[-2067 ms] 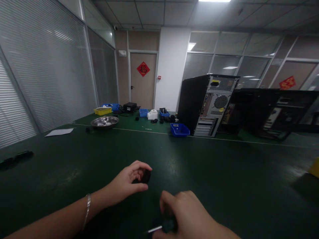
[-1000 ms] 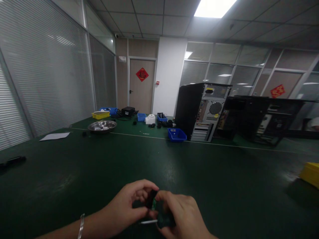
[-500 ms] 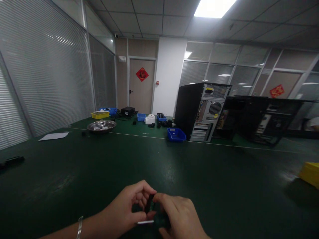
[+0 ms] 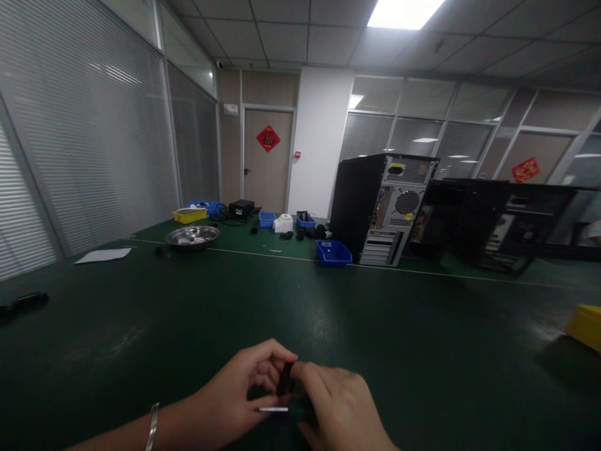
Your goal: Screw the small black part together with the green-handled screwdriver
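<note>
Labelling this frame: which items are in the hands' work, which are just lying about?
In hand: left hand and right hand pinch a small black part; thin metal shaft beneath.
Lying about: steel bowl, blue bin, PC tower, paper sheet.

A small black part [image 4: 285, 378] stands nearly upright, pinched between the fingertips of the left hand [image 4: 239, 391] and the right hand [image 4: 335, 407], low over the dark green surface [image 4: 375, 326]. Just below it a thin metal shaft [image 4: 272, 409] lies level, its dark handle in the right hand.

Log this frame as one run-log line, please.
left hand: pinches small black part | right hand: holds screwdriver, touches part | surface: green table | beyond: blue bin, computer tower
</note>
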### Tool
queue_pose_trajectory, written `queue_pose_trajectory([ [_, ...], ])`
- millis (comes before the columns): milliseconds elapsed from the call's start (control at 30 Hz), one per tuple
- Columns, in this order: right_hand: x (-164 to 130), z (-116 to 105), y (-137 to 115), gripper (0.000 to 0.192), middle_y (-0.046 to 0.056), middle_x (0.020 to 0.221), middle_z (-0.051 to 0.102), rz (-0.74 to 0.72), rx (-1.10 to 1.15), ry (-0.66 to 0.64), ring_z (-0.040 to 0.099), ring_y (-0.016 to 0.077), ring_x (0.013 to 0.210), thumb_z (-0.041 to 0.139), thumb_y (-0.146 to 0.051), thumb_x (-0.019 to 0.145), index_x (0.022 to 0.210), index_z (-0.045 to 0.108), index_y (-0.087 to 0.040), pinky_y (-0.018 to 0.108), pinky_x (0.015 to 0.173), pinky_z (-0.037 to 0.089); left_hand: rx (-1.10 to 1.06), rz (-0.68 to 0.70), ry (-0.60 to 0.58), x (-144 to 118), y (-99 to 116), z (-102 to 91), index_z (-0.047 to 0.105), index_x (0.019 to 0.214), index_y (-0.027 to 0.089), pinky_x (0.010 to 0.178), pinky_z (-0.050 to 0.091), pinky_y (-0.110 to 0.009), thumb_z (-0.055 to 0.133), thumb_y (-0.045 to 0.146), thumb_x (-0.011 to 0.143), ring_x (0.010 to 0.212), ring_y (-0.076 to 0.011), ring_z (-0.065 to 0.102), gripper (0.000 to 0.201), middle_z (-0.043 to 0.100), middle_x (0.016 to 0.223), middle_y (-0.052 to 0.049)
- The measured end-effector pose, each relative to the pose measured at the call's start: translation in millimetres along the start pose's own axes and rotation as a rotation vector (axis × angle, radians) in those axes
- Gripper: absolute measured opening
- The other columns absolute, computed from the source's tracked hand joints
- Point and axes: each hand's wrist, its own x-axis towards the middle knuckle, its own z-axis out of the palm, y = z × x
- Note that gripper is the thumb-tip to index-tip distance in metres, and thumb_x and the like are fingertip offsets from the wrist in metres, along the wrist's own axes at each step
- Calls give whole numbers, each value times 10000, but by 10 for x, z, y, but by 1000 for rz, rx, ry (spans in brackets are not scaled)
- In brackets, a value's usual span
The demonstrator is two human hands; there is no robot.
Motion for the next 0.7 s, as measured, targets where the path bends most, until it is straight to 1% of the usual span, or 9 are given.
queue_pose_trajectory([
  [133, 3, 16, 33, 233, -3, 705, 733, 5, -17, -12, 686, 190, 554, 609, -107, 657, 859, 565, -212, 249, 478, 399, -236, -28, -13, 40, -35, -6, 596, 1110, 174, 832, 454, -330, 637, 135, 834, 874, -160, 618, 281, 637, 949, -29],
  [267, -19, 60, 60, 304, 7, 768, 741, 13, 38, -75, 705, 202, 623, 613, -95, 636, 919, 592, -206, 251, 523, 438, -276, -56, 12, 63, -83, 6, 620, 1021, 163, 779, 455, -296, 718, 120, 774, 837, -149, 619, 269, 641, 883, -7],
  [333, -27, 61, 71, 386, 24, 848, 753, 29, 85, -131, 719, 222, 698, 618, -104, 646, 1017, 597, -208, 262, 574, 471, -291, -38, 9, 67, -96, 10, 615, 1061, 171, 771, 471, -303, 716, 138, 781, 823, -154, 629, 299, 642, 873, -5],
  [400, -33, 36, 81, 525, 45, 974, 755, 52, 149, -178, 725, 242, 802, 625, -120, 679, 1189, 553, -222, 278, 645, 499, -290, -8, 58, 83, -94, -18, 594, 1147, 183, 776, 491, -313, 698, 167, 801, 838, -169, 644, 362, 654, 885, -12],
  [467, -33, -10, 92, 628, 63, 1064, 741, 108, 232, -218, 722, 231, 849, 625, -161, 747, 1346, 450, -233, 281, 705, 511, -264, 23, 189, 125, -85, -113, 590, 1187, 172, 789, 506, -320, 680, 175, 815, 876, -192, 656, 382, 684, 930, -40],
  [533, -24, -63, 103, 608, 55, 978, 749, 210, 281, -242, 716, 220, 802, 614, -174, 779, 1362, 453, -233, 284, 710, 509, -260, 38, 401, 190, -87, -306, 639, 1119, 129, 819, 515, -334, 649, 157, 837, 899, -216, 667, 284, 713, 975, -85],
  [600, -2, -108, 114, 507, 50, 951, 743, 289, 341, -269, 706, 214, 800, 615, -185, 797, 1296, 536, -227, 279, 716, 509, -327, 74, 714, 254, -111, -603, 680, 1024, 99, 827, 527, -349, 620, 111, 850, 868, -228, 681, 185, 730, 922, -100],
  [633, 13, -125, 118, 421, 47, 958, 741, 317, 381, -286, 702, 211, 816, 615, -197, 811, 1230, 594, -226, 274, 727, 510, -340, 91, 820, 276, -130, -780, 677, 1001, 104, 839, 524, -336, 584, 93, 873, 867, -211, 681, 159, 727, 925, -93],
  [700, 44, -145, 122, 239, 37, 974, 743, 355, 467, -319, 696, 199, 855, 605, -231, 853, 1080, 680, -224, 260, 756, 507, -351, 116, 1003, 286, -175, -1148, 645, 1015, 132, 870, 509, -305, 495, 55, 920, 876, -165, 668, 194, 708, 961, -67],
])
